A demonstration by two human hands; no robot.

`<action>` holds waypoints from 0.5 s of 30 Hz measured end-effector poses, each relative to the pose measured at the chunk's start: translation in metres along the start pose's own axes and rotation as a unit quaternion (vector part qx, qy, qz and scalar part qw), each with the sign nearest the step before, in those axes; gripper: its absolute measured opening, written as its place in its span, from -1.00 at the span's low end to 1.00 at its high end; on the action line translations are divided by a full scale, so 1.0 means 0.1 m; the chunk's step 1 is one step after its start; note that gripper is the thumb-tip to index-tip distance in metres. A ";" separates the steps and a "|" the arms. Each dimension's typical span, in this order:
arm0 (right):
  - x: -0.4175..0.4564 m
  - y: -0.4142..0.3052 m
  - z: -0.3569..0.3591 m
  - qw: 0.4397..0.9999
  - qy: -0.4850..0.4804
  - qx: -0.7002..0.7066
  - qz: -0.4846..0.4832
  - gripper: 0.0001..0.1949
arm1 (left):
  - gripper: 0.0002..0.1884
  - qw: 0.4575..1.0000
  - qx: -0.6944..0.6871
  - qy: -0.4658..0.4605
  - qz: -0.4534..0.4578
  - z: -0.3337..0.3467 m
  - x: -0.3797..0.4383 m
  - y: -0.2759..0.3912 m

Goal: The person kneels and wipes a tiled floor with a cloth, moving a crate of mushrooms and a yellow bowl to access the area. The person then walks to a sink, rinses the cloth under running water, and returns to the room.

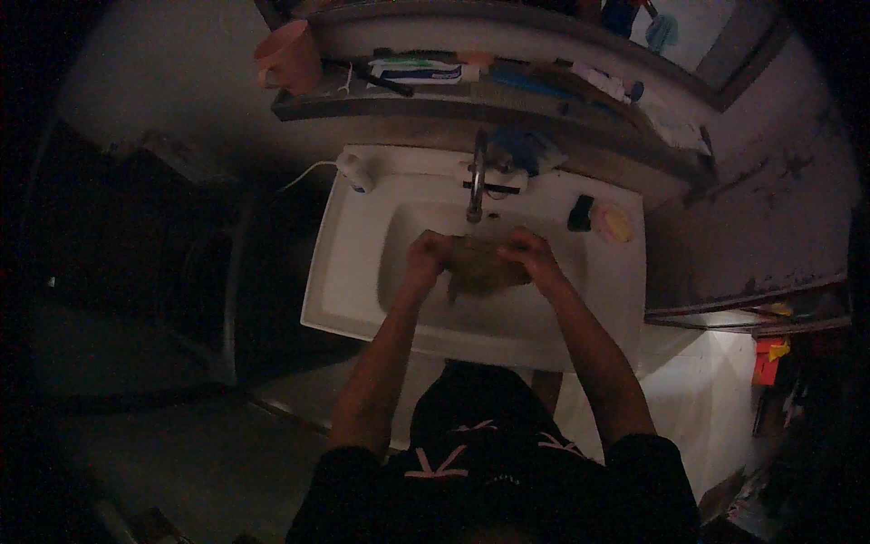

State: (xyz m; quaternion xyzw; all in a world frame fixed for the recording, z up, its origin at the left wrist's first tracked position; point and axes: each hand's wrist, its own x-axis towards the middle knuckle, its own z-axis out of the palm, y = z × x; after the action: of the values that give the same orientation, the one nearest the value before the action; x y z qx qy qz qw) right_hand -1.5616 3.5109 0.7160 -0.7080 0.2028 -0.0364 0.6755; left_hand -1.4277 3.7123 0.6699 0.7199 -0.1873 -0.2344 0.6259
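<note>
In dim light, a brownish-green cloth [484, 268] is held spread above the basin of a white sink [340, 272]. My left hand [429, 251] grips its left edge with curled fingers. At the opposite side, my right hand [527, 250] pinches the upper right part of the cloth. Part of the cloth hangs down between the hands. Just beyond it stands a curved metal faucet [478, 178], its spout end over the basin. Whether water runs cannot be told.
A white bottle [355, 173] stands at the sink's back left corner. On the right rim lie a dark sponge or block [580, 213] and a soap dish [613, 223]. Above the sink, a shelf [367, 107] holds a pink mug [291, 58], tubes and brushes.
</note>
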 end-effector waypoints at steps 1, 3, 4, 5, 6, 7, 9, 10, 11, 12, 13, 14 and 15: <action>0.04 0.06 -0.03 0.997 0.019 -0.053 -0.044 -0.78 | -0.79 1.000 -0.013 0.009 0.009 0.00 0.02 -0.03; 0.06 0.08 -0.05 0.987 0.052 -0.124 -0.090 -0.83 | -0.83 0.999 -0.011 0.017 0.047 0.04 0.03 0.04; 0.05 0.05 -0.05 0.983 0.066 -0.142 -0.093 -0.83 | -0.85 0.997 0.003 0.016 0.076 0.06 0.02 0.12; 0.04 0.02 -0.05 0.979 0.080 -0.161 -0.096 -0.83 | -0.86 0.996 0.024 0.029 0.086 0.08 0.01 0.14; 0.01 -0.08 -0.01 0.980 0.090 -0.151 -0.091 -0.83 | -0.87 0.993 0.045 0.043 0.098 0.07 0.00 0.18; -0.03 -0.19 0.02 0.981 0.102 -0.143 -0.085 -0.82 | -0.88 0.990 0.065 0.056 0.109 0.08 -0.01 0.21; -0.06 -0.32 0.00 0.983 0.113 -0.102 -0.104 -0.82 | -0.86 0.997 0.014 0.046 0.062 0.15 0.01 0.33; -0.02 -0.36 -0.05 0.983 0.112 -0.069 -0.128 -0.82 | -0.85 0.998 -0.012 0.040 0.039 0.19 0.01 0.41; 0.00 -0.41 -0.09 0.981 0.111 -0.037 -0.152 -0.83 | -0.83 0.999 -0.005 0.015 0.039 0.24 -0.02 0.49; -0.02 -0.47 -0.12 0.983 0.101 -0.028 -0.152 -0.83 | -0.81 0.999 0.002 -0.011 0.039 0.30 -0.09 0.65; -0.05 -0.55 -0.13 0.984 0.092 -0.019 -0.151 -0.84 | -0.79 0.999 0.009 -0.037 0.038 0.35 -0.13 0.73; -0.07 -0.60 -0.15 0.985 0.082 -0.011 -0.150 -0.83 | -0.77 0.991 0.070 -0.055 0.097 0.38 -0.11 0.60; -0.08 -0.65 -0.13 0.986 0.070 0.002 -0.149 -0.81 | -0.75 0.976 0.134 -0.066 0.156 0.36 -0.08 0.40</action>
State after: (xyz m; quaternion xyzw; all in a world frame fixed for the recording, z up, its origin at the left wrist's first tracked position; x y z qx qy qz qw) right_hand -1.5576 3.5022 0.7822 -0.7243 0.1422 -0.1868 0.6483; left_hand -1.4536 3.6813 0.7065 0.7419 -0.3682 -0.1534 0.5389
